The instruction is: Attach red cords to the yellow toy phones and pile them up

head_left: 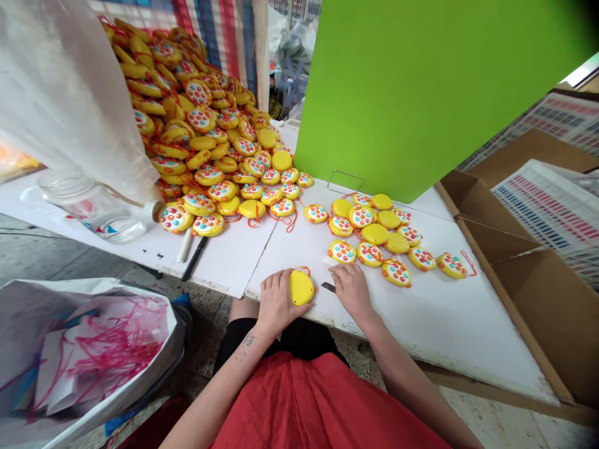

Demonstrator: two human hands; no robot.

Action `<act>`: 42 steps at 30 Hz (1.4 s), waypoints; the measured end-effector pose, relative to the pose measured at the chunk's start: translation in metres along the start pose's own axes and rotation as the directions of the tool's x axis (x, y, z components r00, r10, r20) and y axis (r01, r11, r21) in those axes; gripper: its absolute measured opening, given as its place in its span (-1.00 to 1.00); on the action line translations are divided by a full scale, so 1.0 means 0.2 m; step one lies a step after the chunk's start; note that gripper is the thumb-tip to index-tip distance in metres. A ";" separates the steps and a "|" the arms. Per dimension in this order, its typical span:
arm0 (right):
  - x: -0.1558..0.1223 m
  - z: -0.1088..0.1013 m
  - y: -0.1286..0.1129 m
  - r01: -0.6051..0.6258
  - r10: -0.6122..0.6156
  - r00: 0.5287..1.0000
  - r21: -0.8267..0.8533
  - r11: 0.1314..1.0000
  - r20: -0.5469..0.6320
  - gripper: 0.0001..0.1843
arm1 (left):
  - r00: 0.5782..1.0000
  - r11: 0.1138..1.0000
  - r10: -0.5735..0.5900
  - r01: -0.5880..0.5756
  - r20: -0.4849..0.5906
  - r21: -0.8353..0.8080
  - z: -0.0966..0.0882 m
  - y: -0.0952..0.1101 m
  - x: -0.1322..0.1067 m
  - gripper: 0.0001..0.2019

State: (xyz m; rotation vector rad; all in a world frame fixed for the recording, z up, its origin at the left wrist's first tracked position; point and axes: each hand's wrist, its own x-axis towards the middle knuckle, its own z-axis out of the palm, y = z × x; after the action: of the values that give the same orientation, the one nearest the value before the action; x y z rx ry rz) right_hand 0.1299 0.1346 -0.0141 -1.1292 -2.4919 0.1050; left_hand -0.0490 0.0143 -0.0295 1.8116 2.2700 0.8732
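Observation:
My left hand (277, 302) is closed around a yellow rounded toy (302, 288), flat plain side up, near the table's front edge. A bit of orange cord shows at the toy's top. To the right, my right hand (352, 288) has its fingers pinched together on a small dark cutter blade (328, 287) that juts left toward the toy without touching it. The blade's other end is hidden by my fingers. Just beyond that hand lie several similar toys (395, 272), some showing a white back with red and blue dots, others their plain yellow side.
A large heap of the toys (201, 118) rises at the back left. A clear jar (93, 206), a white pen (185, 246) and a black pen (194, 259) lie left. A green board (402, 93) stands behind, cardboard boxes (528, 312) right, a bag of pink scraps (107, 349) lower left.

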 end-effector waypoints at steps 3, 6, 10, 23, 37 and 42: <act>0.13 -0.03 0.01 -0.048 0.042 0.997 -0.101 0.994 -0.063 -0.76 | 1.000 1.000 -0.008 0.008 -0.003 -0.003 0.00 0.00 0.00 -0.13; 0.22 -0.07 0.01 -0.041 0.032 0.998 -0.163 0.986 -0.059 -0.76 | 1.000 1.000 -0.010 0.010 -0.003 -0.007 0.00 0.00 0.00 -0.15; 0.20 -0.04 0.00 -0.034 0.049 0.997 -0.255 0.966 0.052 -0.82 | 1.000 1.000 -0.015 0.015 0.002 -0.013 0.00 0.00 0.00 -0.14; 0.01 -0.04 -0.18 0.333 -0.365 0.928 0.286 0.898 0.068 -0.81 | 0.999 1.000 -0.028 0.028 -0.028 0.000 0.02 0.00 0.00 -0.17; 0.17 0.12 -0.05 0.061 -0.059 0.998 0.179 0.982 -0.014 -0.80 | 1.000 1.000 -0.010 0.010 -0.027 -0.017 0.01 0.00 0.00 -0.15; 0.07 0.05 -0.12 0.131 -0.111 0.990 0.286 0.949 -0.086 -0.81 | 0.999 1.000 -0.014 0.014 -0.036 -0.001 0.01 0.00 0.00 -0.13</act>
State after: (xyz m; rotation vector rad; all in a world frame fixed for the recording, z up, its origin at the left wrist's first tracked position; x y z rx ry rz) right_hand 0.1011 0.1301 -0.0136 -0.8426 -2.3798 0.3789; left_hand -0.0480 0.0143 -0.0320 1.7916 2.3008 0.9121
